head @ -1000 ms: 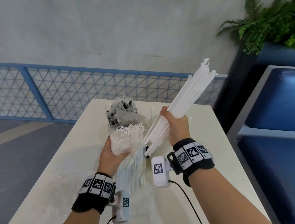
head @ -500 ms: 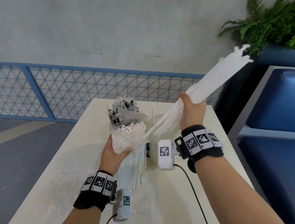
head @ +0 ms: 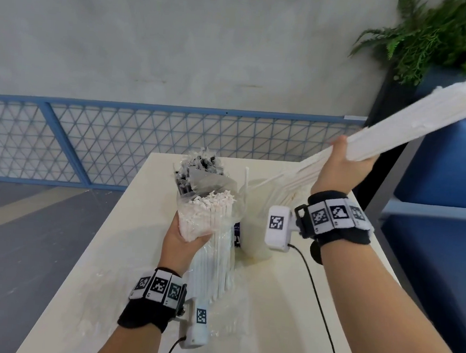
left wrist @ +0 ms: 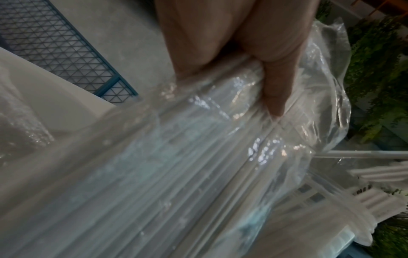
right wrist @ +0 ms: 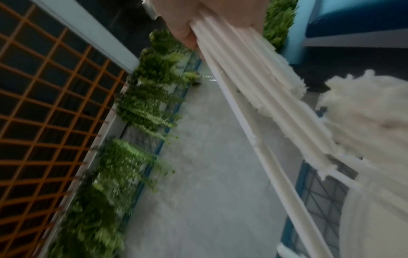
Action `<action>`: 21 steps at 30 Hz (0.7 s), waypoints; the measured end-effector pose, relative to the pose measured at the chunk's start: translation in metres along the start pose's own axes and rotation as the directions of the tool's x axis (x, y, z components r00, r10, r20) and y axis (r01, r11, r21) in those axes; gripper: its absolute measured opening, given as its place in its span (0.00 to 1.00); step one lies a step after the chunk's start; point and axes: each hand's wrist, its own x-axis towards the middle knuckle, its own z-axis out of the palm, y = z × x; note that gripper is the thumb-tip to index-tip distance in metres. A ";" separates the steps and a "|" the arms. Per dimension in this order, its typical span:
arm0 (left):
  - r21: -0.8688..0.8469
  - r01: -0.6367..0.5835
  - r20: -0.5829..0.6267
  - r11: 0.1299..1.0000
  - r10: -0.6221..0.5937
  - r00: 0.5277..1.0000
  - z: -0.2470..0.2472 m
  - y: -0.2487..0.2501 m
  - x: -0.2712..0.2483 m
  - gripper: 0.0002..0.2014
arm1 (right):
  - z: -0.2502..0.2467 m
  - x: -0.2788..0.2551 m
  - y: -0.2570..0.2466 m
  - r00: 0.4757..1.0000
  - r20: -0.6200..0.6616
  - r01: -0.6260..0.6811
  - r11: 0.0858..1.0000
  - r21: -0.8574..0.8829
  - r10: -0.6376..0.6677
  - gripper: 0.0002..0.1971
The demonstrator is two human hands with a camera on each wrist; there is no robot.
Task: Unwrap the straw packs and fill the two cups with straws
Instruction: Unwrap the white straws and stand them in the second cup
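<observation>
- Head view: a bundle of white straws (head: 394, 125) is clamped in the right hand (head: 339, 168), raised above the table (head: 285, 307); the cup (head: 252, 228) holds 1 straw.
- Left wrist view: the straw pack (left wrist: 198, 165) is gripped by the left hand (left wrist: 238, 43); slippery film.
- Right wrist view: light, stiff straws; mid-length hold advised.

**Camera layout**

Head view looks forward and down over the table (head: 257, 305) at both hands. Left wrist view sits close against the wrapped straw pack (left wrist: 176, 165). Right wrist view looks along the loose straws (right wrist: 253, 90); all share the straws
</observation>
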 end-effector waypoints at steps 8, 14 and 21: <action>0.002 0.001 0.022 1.000 -0.001 1.000 0.005 0.000 0.002 0.31 | 0.001 -0.007 0.023 0.966 0.225 -0.077 0.971 -0.228 0.129 0.20; -0.028 -0.014 0.053 0.999 0.016 0.998 0.012 0.003 -0.001 0.31 | -0.004 -0.028 0.047 0.854 0.502 0.093 0.908 -0.408 0.138 0.20; -0.043 -0.024 0.080 0.999 0.028 0.996 0.010 0.006 -0.005 0.31 | -0.014 -0.033 0.054 0.673 0.740 0.461 0.783 -0.417 -0.003 0.09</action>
